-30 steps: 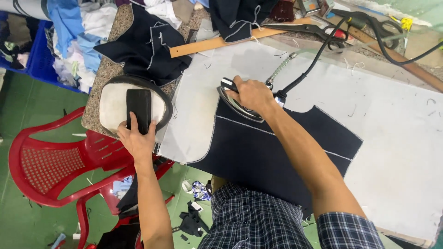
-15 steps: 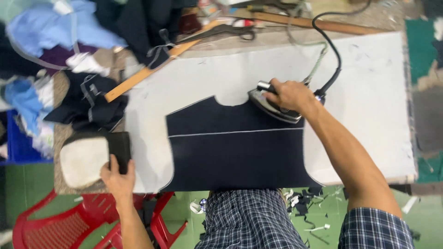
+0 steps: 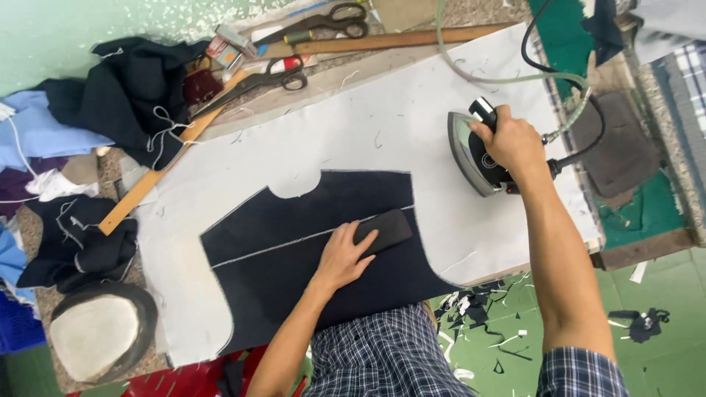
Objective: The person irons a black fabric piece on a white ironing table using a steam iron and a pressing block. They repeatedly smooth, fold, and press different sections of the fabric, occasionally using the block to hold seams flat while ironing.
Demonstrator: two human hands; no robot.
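A dark navy cut fabric panel (image 3: 294,250) with a white chalk line lies flat on the white pressing board (image 3: 353,140). My left hand (image 3: 344,257) rests on the panel and presses a black oblong block (image 3: 388,229) onto it near the chalk line. My right hand (image 3: 513,143) grips the handle of a grey steam iron (image 3: 474,156), which stands on the board to the right of the panel, off the fabric. A hose and black cord (image 3: 566,117) trail from the iron's back.
Two pairs of scissors (image 3: 265,79), a long wooden ruler (image 3: 158,176) and heaps of dark and blue cloth (image 3: 125,95) crowd the board's far left. A rounded padded pressing cushion (image 3: 95,334) sits at lower left. Fabric scraps litter the green floor (image 3: 662,345).
My left hand has carried the black block from the cushion at the left onto the navy panel. The iron has slid right, off the fabric onto bare board.
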